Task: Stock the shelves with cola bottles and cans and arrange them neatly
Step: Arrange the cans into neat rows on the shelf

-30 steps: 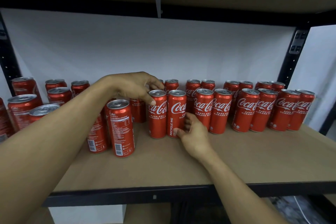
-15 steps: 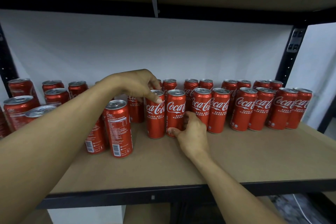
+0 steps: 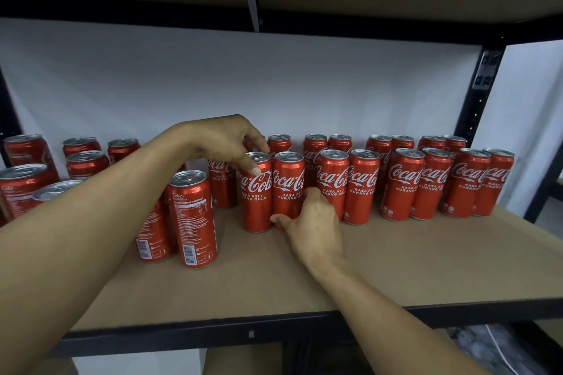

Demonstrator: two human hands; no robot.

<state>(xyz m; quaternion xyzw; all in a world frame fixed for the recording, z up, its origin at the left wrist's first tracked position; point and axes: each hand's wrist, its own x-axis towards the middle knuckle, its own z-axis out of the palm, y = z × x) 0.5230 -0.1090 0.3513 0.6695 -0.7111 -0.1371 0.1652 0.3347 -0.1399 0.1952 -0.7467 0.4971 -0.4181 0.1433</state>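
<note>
Red cola cans stand in two rows on the brown shelf board [image 3: 396,259]. My left hand [image 3: 225,143] reaches over from the left and grips the top of a front-row can [image 3: 256,195], thumb on its front. My right hand [image 3: 310,222] holds the base of the neighbouring can [image 3: 288,189], thumb in front and fingers round its right side. Both cans stand upright, touching each other, logos facing me. To their right runs a tidy double row of cans [image 3: 426,183].
A looser cluster of cans [image 3: 79,161] sits at the left, partly behind my left forearm. One can [image 3: 193,216] stands further forward, its nutrition label facing me. A black upright post [image 3: 478,106] bounds the right end. Another shelf runs overhead.
Both hands stay on the same two cans. My right hand has closed in a little round the base of its can. The view has shifted slightly.
</note>
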